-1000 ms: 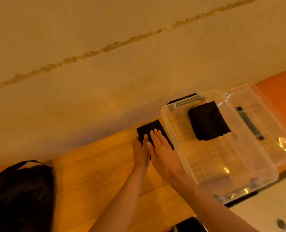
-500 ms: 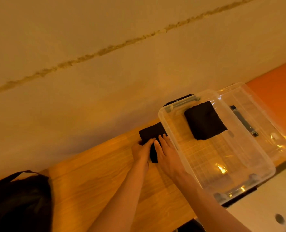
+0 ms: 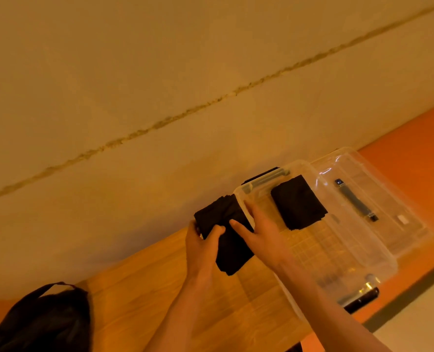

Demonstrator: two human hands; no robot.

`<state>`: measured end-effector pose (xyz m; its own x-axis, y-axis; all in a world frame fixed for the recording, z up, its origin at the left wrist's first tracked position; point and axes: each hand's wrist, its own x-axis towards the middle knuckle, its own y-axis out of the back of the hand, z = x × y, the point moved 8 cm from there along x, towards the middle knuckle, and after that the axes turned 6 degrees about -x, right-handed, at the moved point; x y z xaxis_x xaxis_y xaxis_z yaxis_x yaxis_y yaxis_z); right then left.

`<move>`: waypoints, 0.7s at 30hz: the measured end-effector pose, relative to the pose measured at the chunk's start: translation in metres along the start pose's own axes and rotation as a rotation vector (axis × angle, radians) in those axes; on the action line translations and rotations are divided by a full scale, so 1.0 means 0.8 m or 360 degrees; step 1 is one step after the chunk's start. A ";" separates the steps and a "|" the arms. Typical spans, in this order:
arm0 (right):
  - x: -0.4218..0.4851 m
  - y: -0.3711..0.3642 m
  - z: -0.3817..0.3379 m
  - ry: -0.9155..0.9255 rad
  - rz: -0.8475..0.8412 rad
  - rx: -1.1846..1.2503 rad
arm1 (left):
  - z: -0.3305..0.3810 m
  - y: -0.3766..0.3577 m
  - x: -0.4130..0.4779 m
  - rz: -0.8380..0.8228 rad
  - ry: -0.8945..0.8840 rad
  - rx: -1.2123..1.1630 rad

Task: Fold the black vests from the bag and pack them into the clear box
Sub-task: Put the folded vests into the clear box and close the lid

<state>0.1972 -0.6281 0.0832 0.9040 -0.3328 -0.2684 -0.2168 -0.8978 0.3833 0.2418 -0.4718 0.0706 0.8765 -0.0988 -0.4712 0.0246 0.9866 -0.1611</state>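
My left hand [image 3: 201, 246] pinches the folded black vest [image 3: 232, 250] at its left edge. The thumb is curled over the top and the other fingers are hidden beneath the cloth. My right hand [image 3: 264, 237] lies on the vest's right side with its fingers straight and spread, and I cannot tell where its thumb sits. The vest seems to be lifted off the wooden table [image 3: 160, 288], with its far corner against the rim of the clear box [image 3: 337, 252].

A second folded vest [image 3: 298, 201] lies inside the box at the far end. My right forearm covers the box's near left corner, and the near latch is blurred. The clear lid [image 3: 388, 179] lies just beyond the box, and a small pale patch [image 3: 402, 219] on it is too blurred to read. The black bag [image 3: 40, 323] sits at the lower left, cut off by the frame edge.
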 end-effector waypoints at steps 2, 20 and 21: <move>0.001 0.018 -0.008 -0.0059 -0.0125 0.0115 | 0.024 -0.016 -0.017 -0.0123 0.0017 -0.0112; -0.067 0.208 0.167 -0.0778 0.0074 0.0096 | -0.138 -0.226 -0.093 -0.0370 0.0663 -0.0078; -0.069 0.207 0.171 -0.0796 0.0061 0.0022 | -0.154 -0.228 -0.094 -0.0313 0.0715 -0.0064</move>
<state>0.0608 -0.7977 0.0401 0.6085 -0.4599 -0.6467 -0.2542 -0.8850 0.3902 0.1118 -0.6602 0.0288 0.5625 -0.3378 -0.7546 0.1427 0.9387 -0.3139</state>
